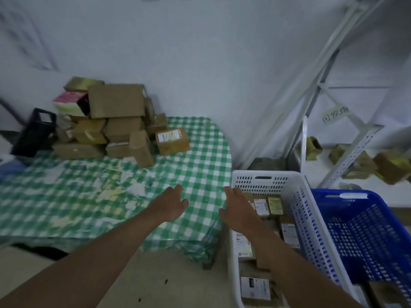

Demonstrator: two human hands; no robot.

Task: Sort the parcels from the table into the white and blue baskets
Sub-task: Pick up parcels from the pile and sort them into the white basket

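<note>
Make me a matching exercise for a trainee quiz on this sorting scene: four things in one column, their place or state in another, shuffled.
Things:
1. white basket
2. blue basket
3. pile of parcels
4. left hand

Places or states:
A. at the table's far left corner
B. open over the checked cloth, holding nothing
C. rightmost, next to the shelving
D. beside the table, labelled parcels inside

Pairs: 1-D, 2-C, 3-A, 4-B

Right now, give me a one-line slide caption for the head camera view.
Both empty hands, left and right, reach toward stacked parcels on the checkered table, beside white and blue baskets.
</note>
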